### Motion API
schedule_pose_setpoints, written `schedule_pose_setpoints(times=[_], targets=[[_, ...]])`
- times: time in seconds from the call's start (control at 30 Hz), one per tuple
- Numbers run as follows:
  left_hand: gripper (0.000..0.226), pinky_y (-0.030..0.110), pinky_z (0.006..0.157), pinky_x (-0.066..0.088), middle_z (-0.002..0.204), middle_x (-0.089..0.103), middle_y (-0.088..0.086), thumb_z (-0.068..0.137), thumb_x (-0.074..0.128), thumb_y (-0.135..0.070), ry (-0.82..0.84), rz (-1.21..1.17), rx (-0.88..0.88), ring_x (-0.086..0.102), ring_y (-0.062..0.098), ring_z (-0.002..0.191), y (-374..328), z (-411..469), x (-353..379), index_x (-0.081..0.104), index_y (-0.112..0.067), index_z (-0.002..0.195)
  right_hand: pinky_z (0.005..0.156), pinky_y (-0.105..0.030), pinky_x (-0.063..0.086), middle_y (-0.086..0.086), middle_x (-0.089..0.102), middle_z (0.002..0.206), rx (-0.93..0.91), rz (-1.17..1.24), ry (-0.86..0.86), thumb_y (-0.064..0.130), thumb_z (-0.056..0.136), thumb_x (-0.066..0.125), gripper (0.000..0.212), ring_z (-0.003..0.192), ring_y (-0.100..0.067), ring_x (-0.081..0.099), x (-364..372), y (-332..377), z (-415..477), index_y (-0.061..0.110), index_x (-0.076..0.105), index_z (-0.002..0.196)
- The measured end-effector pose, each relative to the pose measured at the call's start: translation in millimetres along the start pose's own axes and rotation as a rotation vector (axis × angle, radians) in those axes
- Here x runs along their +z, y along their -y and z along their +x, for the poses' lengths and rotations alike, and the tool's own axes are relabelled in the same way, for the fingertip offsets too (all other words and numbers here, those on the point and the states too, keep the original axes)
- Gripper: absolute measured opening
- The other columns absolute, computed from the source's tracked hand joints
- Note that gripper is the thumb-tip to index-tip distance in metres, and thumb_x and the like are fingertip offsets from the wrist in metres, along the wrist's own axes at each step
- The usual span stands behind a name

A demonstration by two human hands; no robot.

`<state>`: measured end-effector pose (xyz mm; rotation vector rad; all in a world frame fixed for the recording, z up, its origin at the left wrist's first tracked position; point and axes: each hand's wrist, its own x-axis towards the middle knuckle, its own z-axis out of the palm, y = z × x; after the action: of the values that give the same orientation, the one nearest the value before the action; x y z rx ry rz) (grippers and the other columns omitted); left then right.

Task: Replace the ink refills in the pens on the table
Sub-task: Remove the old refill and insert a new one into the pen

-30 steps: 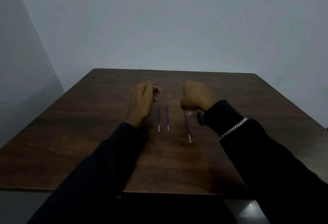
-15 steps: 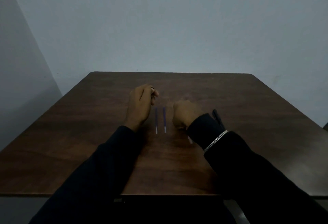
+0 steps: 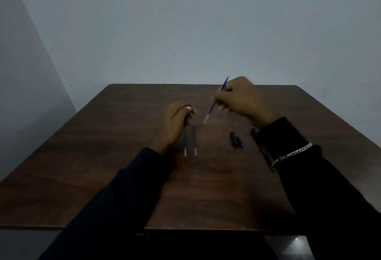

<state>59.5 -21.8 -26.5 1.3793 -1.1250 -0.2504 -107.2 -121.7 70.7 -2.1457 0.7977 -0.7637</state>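
My right hand (image 3: 241,99) is lifted over the far middle of the table and pinches a blue ink refill (image 3: 212,108), which slants with its pale tip down and to the left. My left hand (image 3: 176,121) rests on the table with its fingers curled round a small dark pen part (image 3: 188,108), mostly hidden. Two more blue refills (image 3: 190,140) lie side by side just right of my left hand. A short dark pen piece (image 3: 236,139) lies to their right. A long dark pen barrel (image 3: 262,148) lies partly under my right sleeve.
The brown wooden table (image 3: 103,156) stands against a plain grey wall, with a second wall close on the left. Its near edge runs under my forearms. A silver bracelet (image 3: 292,153) sits on my right wrist.
My right hand came down to the third refill on the table, took hold of it and lifted it up and to the right. The dark pen pieces are now uncovered. My left hand stayed put.
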Motion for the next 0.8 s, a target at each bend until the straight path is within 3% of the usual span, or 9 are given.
schedule_pose_setpoints(times=[0.1,0.23,0.4,0.57,0.7,0.8], targets=[[0.024,0.016,0.055,0.038,0.063,0.058,-0.009,0.099,0.049,-0.024,0.097,0.038,0.006,0.052,0.001,0.057,0.9,-2.5,9.0,0.072,-0.020,0.092,0.067,-0.028,0.060,-0.012,0.078,0.089,-0.031,0.338,-0.015,0.004,0.095,0.059,0.013,0.077,-0.018,0.076,-11.8,-14.4,6.8,0.002,0.071,0.091],[0.022,0.031,0.067,0.044,0.069,0.063,-0.015,0.100,0.051,-0.037,0.134,0.136,0.067,0.060,0.009,0.068,2.9,-5.6,12.5,0.073,-0.033,0.100,0.075,-0.031,0.061,-0.018,0.078,0.098,-0.098,0.608,-0.047,0.000,0.098,0.058,0.010,0.089,-0.030,0.078,-11.4,-37.0,2.5,0.001,0.064,0.106],[0.023,0.040,0.070,0.052,0.075,0.066,-0.010,0.107,0.050,-0.023,0.161,0.229,0.069,0.064,0.011,0.074,-4.0,-9.6,12.8,0.073,-0.024,0.109,0.074,-0.032,0.061,-0.017,0.078,0.097,-0.171,0.660,-0.006,0.004,0.100,0.059,0.010,0.087,-0.032,0.077,-9.3,-43.6,-1.6,0.002,0.062,0.110],[0.024,0.027,0.070,0.047,0.079,0.065,-0.006,0.110,0.049,-0.019,0.179,0.268,0.028,0.061,0.004,0.074,-15.0,-13.5,13.5,0.072,-0.018,0.116,0.073,-0.031,0.062,-0.017,0.078,0.095,-0.182,0.628,0.036,0.003,0.100,0.059,0.012,0.083,-0.029,0.077,-5.0,-42.7,-2.8,-0.002,0.060,0.111],[0.023,0.031,0.073,0.051,0.080,0.066,-0.005,0.110,0.050,-0.021,0.218,0.266,0.013,0.063,0.007,0.077,-19.1,-16.2,16.4,0.071,-0.020,0.117,0.074,-0.031,0.062,-0.017,0.078,0.097,-0.204,0.593,0.033,0.004,0.100,0.061,0.018,0.086,-0.031,0.077,-3.8,-44.6,-3.7,-0.007,0.060,0.114],[0.022,0.036,0.074,0.051,0.078,0.065,-0.007,0.110,0.050,-0.020,0.207,0.234,0.024,0.063,0.010,0.076,-20.2,-17.3,18.6,0.072,-0.019,0.114,0.072,-0.030,0.062,-0.018,0.078,0.096,-0.200,0.628,0.021,0.003,0.099,0.062,0.011,0.084,-0.031,0.077,-5.4,-45.0,-3.6,-0.002,0.061,0.109]])
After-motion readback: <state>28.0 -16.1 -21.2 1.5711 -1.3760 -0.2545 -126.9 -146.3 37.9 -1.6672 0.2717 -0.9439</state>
